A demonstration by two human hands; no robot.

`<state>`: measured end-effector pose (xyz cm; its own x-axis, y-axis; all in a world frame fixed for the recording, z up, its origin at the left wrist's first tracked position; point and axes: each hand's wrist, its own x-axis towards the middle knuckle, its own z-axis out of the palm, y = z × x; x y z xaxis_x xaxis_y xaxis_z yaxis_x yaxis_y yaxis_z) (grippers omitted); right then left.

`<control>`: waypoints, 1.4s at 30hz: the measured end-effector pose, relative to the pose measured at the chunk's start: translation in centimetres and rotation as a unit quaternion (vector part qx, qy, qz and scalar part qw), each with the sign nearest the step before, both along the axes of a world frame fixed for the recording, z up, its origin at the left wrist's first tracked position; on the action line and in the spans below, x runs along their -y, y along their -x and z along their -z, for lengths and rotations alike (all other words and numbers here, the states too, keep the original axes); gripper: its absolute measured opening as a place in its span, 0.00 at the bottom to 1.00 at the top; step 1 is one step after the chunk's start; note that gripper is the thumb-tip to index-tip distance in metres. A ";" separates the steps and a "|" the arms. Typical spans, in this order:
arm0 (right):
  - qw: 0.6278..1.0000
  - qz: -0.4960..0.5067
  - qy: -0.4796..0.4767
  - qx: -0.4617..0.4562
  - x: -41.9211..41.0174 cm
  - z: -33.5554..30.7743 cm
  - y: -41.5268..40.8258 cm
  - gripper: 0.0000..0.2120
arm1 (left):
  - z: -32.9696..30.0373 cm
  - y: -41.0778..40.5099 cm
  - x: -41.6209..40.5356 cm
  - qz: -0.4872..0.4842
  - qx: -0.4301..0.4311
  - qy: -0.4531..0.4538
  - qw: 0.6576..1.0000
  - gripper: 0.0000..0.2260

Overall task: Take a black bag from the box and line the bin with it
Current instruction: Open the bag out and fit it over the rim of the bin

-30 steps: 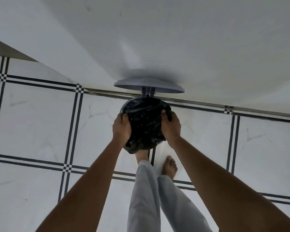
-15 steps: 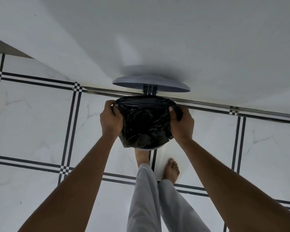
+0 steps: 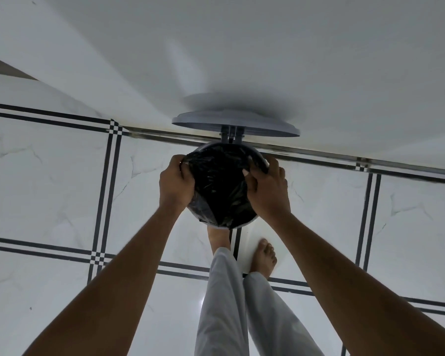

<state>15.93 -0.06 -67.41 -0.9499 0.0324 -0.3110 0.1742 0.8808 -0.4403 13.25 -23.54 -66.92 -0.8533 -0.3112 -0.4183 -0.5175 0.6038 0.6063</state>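
A round grey pedal bin [image 3: 259, 157] stands on the floor against the white wall, its lid [image 3: 235, 124] tipped up and back. A black bag [image 3: 220, 186] is spread across the bin's mouth and covers most of it. My left hand [image 3: 175, 183] grips the bag's edge at the left side of the rim. My right hand [image 3: 267, 191] pinches the bag's edge at the right side, where a stretch of dark rim shows bare. The box is out of view.
The floor [image 3: 49, 191] is white marble tile with black double lines. My two bare feet [image 3: 263, 258] and light trouser legs stand right in front of the bin, one foot partly hidden under it. The white wall [image 3: 267, 47] rises just behind it.
Both hands have moved down and closer together with the bag. The bag, earlier held stretched wide above the bin, now lies lower over the bin's mouth, and the right rim shows.
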 end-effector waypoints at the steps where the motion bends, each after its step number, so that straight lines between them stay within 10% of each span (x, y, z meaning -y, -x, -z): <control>1: 0.999 -0.034 -0.004 0.010 0.0 0.1 0.0 0.20 | 0.2 0.0 0.0 0.008 0.018 -0.007 1.000 0.13; 10: 0.916 0.360 0.163 0.075 -1.2 0.3 0.8 0.11 | 1.7 1.0 0.5 0.017 0.081 0.020 0.996 0.15; 17: 0.867 0.395 0.276 0.126 -2.0 0.7 3.1 0.15 | 1.7 5.3 1.4 -0.096 0.071 -0.095 0.988 0.11; 27: 0.894 0.307 0.200 0.258 -3.1 0.4 1.9 0.19 | 4.0 2.4 4.9 0.158 0.202 0.114 0.960 0.14; 30: 0.822 0.381 0.323 0.276 -3.2 -0.6 1.7 0.19 | 3.7 1.8 6.1 0.029 0.246 -0.042 0.968 0.11; 35: 0.705 0.396 0.532 0.251 -3.4 -2.5 2.7 0.25 | 0.9 2.6 6.2 -0.103 0.271 -0.364 0.885 0.12; 42: 0.851 0.444 0.238 0.147 -3.2 1.9 4.3 0.16 | 1.1 4.6 4.5 -0.133 0.268 -0.304 0.904 0.14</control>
